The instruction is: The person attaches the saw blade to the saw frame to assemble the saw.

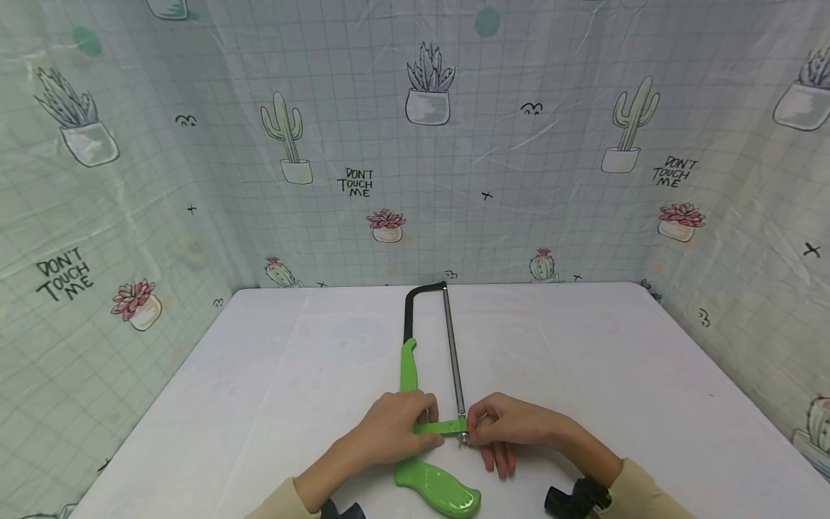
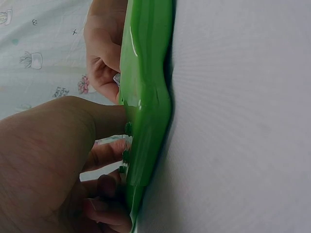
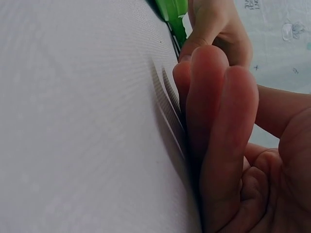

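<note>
A hacksaw with a green handle (image 1: 443,490) and black front frame (image 1: 409,317) lies on the white table, its far end pointing away from me. Along its right side runs the grey blade (image 1: 453,346). My left hand (image 1: 395,429) grips the green frame near the crossbar (image 1: 441,427), fingers over it and thumb on the near side. At the blade's near end, my right thumb and forefinger pinch a small silver wing nut (image 1: 463,437); the right hand's (image 1: 512,425) other fingers rest low by the tabletop. The left wrist view shows the green handle (image 2: 148,73) close up.
The white table (image 1: 311,346) stretches out on both sides of the saw. Behind it and at the sides hangs a curtain (image 1: 480,158) printed with cacti and potted plants. A black wrist device (image 1: 580,497) sits at the right sleeve.
</note>
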The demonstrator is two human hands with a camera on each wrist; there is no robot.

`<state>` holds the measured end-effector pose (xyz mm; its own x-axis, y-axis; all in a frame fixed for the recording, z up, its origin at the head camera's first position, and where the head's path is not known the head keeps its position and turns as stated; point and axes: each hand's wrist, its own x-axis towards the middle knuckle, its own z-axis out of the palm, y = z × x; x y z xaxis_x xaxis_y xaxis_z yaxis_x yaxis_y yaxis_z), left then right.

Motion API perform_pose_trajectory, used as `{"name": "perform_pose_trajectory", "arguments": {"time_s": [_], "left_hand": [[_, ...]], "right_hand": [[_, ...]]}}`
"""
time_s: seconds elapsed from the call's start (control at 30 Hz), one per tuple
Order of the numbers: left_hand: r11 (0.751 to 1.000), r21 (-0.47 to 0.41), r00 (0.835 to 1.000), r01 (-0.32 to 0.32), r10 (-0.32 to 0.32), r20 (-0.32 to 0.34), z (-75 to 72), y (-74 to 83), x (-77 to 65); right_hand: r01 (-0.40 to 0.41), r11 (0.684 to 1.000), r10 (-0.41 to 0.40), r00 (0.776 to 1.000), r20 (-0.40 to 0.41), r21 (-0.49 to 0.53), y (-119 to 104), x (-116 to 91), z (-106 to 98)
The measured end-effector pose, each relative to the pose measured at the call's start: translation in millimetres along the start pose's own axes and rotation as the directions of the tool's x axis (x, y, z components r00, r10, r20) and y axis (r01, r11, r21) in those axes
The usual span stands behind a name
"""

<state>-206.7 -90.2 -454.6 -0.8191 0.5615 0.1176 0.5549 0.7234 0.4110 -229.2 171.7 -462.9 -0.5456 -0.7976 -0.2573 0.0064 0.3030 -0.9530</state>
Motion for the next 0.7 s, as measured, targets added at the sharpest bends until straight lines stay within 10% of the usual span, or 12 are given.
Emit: {"name": "perform_pose_trajectory", "arguments": {"time_s": [0.7], "left_hand": [[1.000,-0.004,1.000,0.006,-0.006,0.009,0.9,-1.3,0.6]], "right_hand": [[-0.003,1.000,0.003,1.000,-0.003,-0.010,-0.3,0.9,0.5]]}}
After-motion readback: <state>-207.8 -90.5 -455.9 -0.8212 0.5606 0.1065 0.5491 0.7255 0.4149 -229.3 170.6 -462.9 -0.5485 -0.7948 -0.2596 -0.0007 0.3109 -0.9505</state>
